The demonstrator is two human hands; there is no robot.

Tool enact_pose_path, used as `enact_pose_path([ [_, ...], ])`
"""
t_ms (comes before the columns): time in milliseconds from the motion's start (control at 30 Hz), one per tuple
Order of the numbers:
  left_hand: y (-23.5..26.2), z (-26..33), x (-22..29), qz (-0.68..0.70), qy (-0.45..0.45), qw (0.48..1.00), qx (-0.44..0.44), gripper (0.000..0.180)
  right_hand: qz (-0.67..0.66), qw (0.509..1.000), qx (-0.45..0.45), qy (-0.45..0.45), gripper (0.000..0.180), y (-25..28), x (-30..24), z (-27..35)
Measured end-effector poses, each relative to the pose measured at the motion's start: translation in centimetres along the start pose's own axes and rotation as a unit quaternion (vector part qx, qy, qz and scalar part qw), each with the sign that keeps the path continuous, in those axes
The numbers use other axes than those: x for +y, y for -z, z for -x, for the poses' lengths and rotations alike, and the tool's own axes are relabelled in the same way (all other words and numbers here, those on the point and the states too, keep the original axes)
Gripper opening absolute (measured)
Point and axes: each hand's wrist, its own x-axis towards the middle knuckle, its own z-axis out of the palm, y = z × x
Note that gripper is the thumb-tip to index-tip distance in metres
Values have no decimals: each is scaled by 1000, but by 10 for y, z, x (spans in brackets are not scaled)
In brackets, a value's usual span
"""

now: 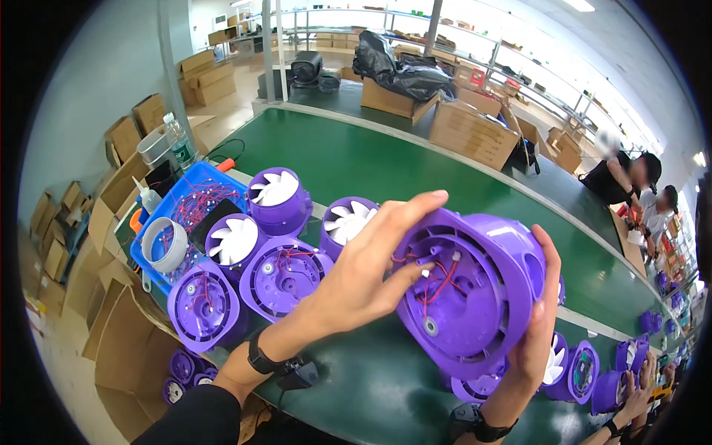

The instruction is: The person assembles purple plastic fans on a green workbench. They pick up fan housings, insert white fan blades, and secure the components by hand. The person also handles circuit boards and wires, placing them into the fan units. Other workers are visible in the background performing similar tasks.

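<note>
- Green work surface [348, 374]: it is crowded at the left by other purple housings [215, 320], which could be knocked if the held one were lowered carelessly; a smooth, flat finish is shown
- Blue tray [158, 215]: a tangle of thin red wiring [196, 200] is contained by its plastic walls, and a snag could be caused if one strand were pulled in haste
- Held purple housing [475, 326]: it is held above the surface between both hands, tilted, its round open face turned to the wearer; it could be dropped if the grip slipped on its glossy, curved plastic; its rim is pierced by slots
- Right hand [535, 337]: it is curved around the housing's right side, the weight apparently borne there
- Left hand [363, 278]: its digits are parted, one laid by the rim, one placed inside (whether anything is pinched cannot be told)
- Red wires [447, 280]: soft and looped, they could be strained by a tug
- White connector [425, 274]: small and blocky, it could be missed, being partly covered by a fingertip
</note>
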Motion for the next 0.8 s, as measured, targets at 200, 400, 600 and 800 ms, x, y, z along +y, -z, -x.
enact_pose_path([
  [200,-11,5,5,151,94,984,21,81,-172,985,-17,-3,120,-3,6,3],
  [400,-17,6,11,295,103,949,35,79,-304,952,-32,20,86,16,31,27],
  [600,-19,6,9,214,56,975,6,82,-327,942,-79,11,78,25,30,33],
  [800,-11,5,9,91,52,994,-29,80,-144,988,-20,-42,109,-6,-14,7],
])
